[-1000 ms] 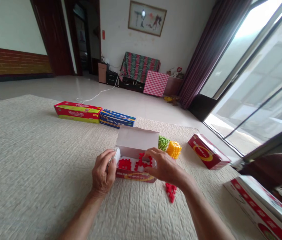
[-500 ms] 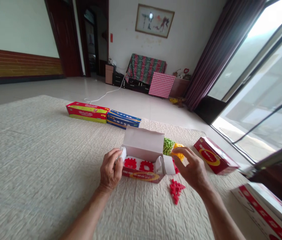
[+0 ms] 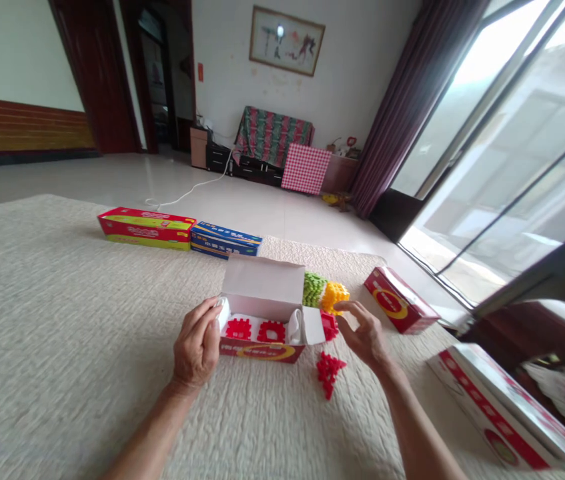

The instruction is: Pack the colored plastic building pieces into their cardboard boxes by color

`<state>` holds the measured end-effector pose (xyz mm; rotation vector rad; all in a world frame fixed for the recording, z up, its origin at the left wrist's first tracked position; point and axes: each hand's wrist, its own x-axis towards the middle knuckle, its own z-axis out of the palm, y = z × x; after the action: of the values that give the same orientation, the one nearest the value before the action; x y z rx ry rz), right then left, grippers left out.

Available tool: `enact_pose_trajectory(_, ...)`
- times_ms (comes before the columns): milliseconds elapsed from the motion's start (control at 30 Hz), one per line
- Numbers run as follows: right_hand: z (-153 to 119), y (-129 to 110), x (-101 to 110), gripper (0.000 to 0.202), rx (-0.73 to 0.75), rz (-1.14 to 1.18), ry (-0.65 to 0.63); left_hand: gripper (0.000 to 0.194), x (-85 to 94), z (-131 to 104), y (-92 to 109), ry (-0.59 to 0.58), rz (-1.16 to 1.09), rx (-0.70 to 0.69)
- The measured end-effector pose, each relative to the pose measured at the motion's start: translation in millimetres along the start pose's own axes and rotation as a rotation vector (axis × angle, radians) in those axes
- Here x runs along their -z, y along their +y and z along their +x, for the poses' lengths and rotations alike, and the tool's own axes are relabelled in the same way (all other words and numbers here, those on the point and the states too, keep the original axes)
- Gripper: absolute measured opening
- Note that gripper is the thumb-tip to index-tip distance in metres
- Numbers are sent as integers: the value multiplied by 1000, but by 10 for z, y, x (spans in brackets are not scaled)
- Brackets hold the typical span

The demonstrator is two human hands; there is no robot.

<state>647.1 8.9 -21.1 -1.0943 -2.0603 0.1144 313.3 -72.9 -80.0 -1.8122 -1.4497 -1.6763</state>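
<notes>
An open cardboard box (image 3: 262, 353) with a raised lid lies on the mat. Two red toothed plastic pieces (image 3: 271, 331) sit inside on white lining. My left hand (image 3: 197, 350) is closed on the box's left end, thumb in front, by a rolled white part (image 3: 223, 313). To the right, my right hand (image 3: 366, 333) hovers with thumb and fingers apart and nothing between them. Closest to it are a yellow block stack (image 3: 335, 297) and a red piece (image 3: 329, 325) partly behind the side flap. A green stack (image 3: 314, 288) is beside the yellow one. A red triangular piece (image 3: 329, 375) lies nearer me.
Farther back on the mat (image 3: 87, 347) stand a red-and-green box (image 3: 147, 229) and a blue box (image 3: 226, 240), end to end. At right are a dark red box (image 3: 399, 300) and a large white-and-red box (image 3: 507, 407). A white cable (image 3: 192, 189) crosses the floor.
The view has swung right, shifting everything leftward in the picture. My right hand has moved slightly away from the yellow stack and side flap, uncovering more of both. My left hand keeps its hold.
</notes>
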Motion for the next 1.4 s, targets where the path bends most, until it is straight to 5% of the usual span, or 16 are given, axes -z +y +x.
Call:
enact_pose_trajectory(367,-9,48,-51,41,44,8,-338,29,-2,-16,-30,2,2,9)
enact_pose_trajectory(567,-1,56,-99,31,36,-8,-355,28,7,5,-12,10,-1,19)
enact_pose_trajectory(733,33,55,-25,29,53,-20,-250,28,10,18,15,14,11,15)
enact_pose_trajectory(867,185,-251,101,29,39,-27,-141,28,8,21,23,15,3,11)
enact_pose_trajectory(967,333,-656,97,32,76,46,-183,29,7,20,26,12,6,11)
enact_pose_trajectory(1167,581,-1285,-325,28,216,170,-471,30,-2,7,16,10,6,42)
enact_pose_trajectory(1400,722,-1426,-711,25,248,98,-602,29,-12,-4,21,17,12,63)
